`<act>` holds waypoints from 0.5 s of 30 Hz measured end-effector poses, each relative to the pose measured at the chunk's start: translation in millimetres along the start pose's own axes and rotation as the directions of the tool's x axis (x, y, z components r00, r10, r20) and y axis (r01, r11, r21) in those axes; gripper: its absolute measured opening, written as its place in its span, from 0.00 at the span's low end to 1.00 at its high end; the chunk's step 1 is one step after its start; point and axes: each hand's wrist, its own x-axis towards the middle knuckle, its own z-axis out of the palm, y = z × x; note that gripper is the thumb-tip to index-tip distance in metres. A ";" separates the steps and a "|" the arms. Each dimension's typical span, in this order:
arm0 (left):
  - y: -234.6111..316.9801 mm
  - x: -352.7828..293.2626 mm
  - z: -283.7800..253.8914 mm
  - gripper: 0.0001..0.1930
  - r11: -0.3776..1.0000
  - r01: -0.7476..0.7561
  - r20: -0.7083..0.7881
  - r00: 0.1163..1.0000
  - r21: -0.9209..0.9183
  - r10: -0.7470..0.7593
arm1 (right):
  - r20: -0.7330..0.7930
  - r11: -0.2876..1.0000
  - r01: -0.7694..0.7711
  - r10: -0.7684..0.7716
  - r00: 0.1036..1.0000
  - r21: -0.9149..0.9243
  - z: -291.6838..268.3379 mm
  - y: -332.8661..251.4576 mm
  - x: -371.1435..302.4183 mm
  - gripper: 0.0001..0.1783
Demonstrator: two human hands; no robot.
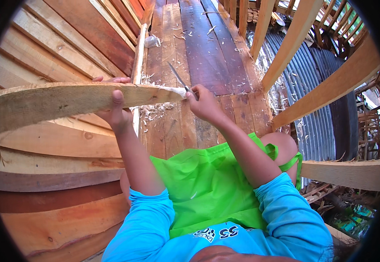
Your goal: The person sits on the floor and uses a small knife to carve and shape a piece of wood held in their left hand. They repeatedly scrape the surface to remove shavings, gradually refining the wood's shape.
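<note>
A long pale wooden plank (59, 99) runs from the left edge of the head view to a narrow end in front of me. My left hand (116, 105) grips it from below, thumb on the near face and fingers over the far side. In my right hand (204, 104) is a knife (177, 75), its thin blade pointing up and to the left. This hand is at the plank's narrow end, where whitish, freshly cut wood (172, 90) shows. Whether the blade touches the wood I cannot tell.
Curled wood shavings (153, 114) litter the plank floor (207, 43). A board wall (46, 144) rises on the left. Wooden railing posts (292, 43) stand on the right, with corrugated metal sheets (314, 113) beyond them. A green apron (207, 183) covers my lap.
</note>
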 end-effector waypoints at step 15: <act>29.9 7.7 3.3 0.36 0.986 -0.029 0.114 0.992 -0.166 0.049 | 0.130 0.998 -0.068 0.069 0.989 -0.018 4.7 -2.2 -11.0 0.15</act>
